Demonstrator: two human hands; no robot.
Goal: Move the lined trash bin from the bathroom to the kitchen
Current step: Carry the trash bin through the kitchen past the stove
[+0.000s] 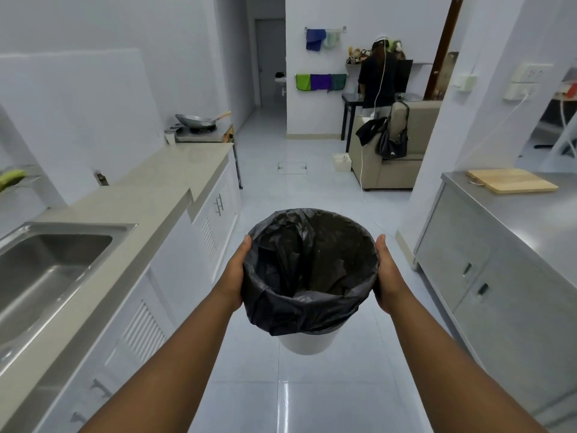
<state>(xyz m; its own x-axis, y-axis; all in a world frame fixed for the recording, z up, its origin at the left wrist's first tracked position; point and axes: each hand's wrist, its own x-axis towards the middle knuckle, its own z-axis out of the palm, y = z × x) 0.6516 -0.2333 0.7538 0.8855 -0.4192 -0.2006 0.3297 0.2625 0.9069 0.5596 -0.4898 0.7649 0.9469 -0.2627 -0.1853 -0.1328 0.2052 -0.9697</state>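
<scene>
- the left hand (232,273) and right hand (388,273) are clasping the trash bin (307,339) by its black liner (312,267), holding it above the kitchen floor (312,395).
- it seems to be reaching the kitchen already; setting it down is remaining.
- the sink counter (156,189) and steel cabinet (487,260) are flanking a clear aisle; a person (377,79) is standing well beyond.

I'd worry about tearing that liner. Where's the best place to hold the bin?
Hold the trash bin at opposite sides just under the rim, as the left hand and right hand do: the round upright body suits palms, and pressing over the folded black liner likely pins it.
</scene>
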